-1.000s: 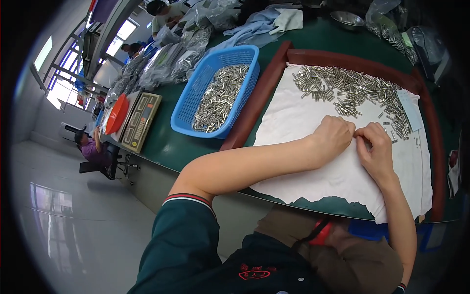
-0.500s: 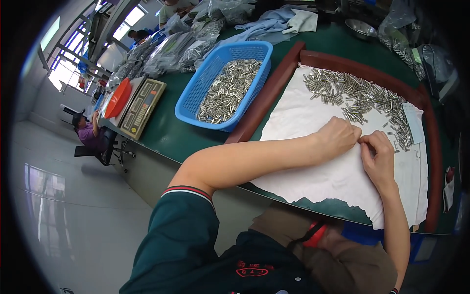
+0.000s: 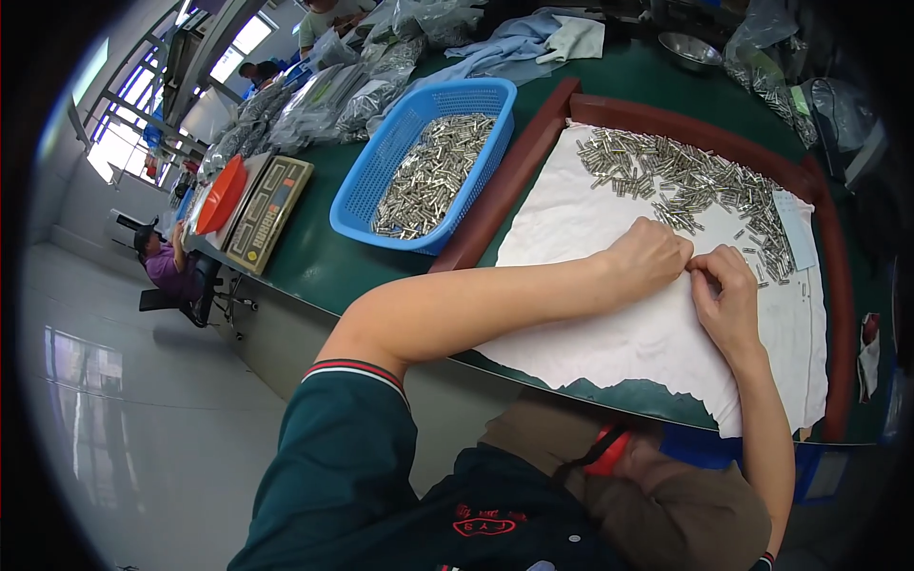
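My left hand (image 3: 652, 255) and right hand (image 3: 725, 290) met fingertip to fingertip, pinched narrow on the soft wrinkled white cloth (image 3: 609, 314), beside scattered shiny metal cylinders (image 3: 681, 181); anything held was hidden.

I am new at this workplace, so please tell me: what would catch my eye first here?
First, the two hands meeting on the white cloth: the left hand and right hand pinch something tiny together. Beyond them lies a heap of small silver metal pieces. To the left, a blue basket holds more of them.
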### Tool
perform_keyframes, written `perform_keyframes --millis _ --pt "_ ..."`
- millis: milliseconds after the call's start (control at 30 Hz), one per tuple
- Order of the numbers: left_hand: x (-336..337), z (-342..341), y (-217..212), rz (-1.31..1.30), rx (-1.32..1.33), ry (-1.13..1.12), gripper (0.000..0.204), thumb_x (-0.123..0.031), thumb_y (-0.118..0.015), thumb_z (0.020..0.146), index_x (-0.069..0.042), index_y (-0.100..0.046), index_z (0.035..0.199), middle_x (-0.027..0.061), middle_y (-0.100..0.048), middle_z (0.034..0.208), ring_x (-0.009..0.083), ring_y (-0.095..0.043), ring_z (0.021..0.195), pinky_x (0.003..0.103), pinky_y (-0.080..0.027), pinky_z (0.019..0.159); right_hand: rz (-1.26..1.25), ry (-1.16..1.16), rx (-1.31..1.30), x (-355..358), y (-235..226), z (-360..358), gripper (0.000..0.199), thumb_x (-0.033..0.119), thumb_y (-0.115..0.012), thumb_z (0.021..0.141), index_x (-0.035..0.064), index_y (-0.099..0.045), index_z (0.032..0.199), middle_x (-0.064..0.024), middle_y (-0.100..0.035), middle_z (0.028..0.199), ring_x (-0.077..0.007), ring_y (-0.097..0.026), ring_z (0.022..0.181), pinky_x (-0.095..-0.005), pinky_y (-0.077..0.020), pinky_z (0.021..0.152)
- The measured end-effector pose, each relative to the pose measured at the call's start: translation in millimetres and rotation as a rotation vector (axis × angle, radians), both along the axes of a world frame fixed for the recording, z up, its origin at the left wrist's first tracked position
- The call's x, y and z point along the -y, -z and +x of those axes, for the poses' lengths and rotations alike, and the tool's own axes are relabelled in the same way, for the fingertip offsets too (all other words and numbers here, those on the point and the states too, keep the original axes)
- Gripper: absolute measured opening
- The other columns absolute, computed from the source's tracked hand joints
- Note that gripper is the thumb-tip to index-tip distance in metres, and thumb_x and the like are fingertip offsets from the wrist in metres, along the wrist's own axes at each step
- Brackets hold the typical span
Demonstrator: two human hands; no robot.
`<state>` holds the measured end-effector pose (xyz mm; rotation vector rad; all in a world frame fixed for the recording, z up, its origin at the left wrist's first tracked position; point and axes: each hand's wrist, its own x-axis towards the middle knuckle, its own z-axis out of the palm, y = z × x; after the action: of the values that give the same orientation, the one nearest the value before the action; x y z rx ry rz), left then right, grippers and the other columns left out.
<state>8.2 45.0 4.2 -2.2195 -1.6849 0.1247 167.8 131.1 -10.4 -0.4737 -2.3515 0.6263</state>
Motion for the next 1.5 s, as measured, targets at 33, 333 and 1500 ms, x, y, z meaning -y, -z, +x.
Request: perform_keyframes --millis 33,333,1500 --pt "-1.0 -0.9 1.2 0.002 0.002 0.005 0.014 -0.012 -0.061 0.080 -0.003 -0.055 0.089 0.0070 -0.063 0.075 0.0195 -0.067 0.071 0.029 -0.050 0.058 0.002 0.005 0.002 -0.4 0.0 0.3 0.006 -0.004 -0.062 0.075 -0.0002 -0.065 0.079 -0.0103 -0.056 0.072 -0.0269 -0.054 0.070 -0.0382 -0.0431 0.062" --pt "14.7 -16.7 -27.8 0.004 0.263 -0.077 0.012 -0.001 -0.053 0.082 0.000 -0.049 0.093 0.0153 -0.061 0.078 0.0305 -0.065 0.074 0.040 -0.053 0.065 -0.021 -0.005 -0.024 -1.0 2.3 -0.2 0.006 -0.001 -0.062 0.076 0.0015 -0.066 0.078 -0.0096 -0.058 0.073 -0.0270 -0.057 0.073 -0.0388 -0.0453 0.066" --pt "11.6 -37.1 0.5 0.232 0.788 -0.117 0.025 0.001 -0.067 0.079 0.002 -0.063 0.103 0.0150 -0.058 0.103 0.0329 -0.057 0.097 0.041 -0.048 0.083 0.176 0.028 0.161 -16.2 -48.4 -22.9 0.006 0.008 -0.068 0.077 0.0030 -0.067 0.074 -0.0096 -0.062 0.074 -0.0289 -0.062 0.074 -0.0408 -0.0487 0.067"
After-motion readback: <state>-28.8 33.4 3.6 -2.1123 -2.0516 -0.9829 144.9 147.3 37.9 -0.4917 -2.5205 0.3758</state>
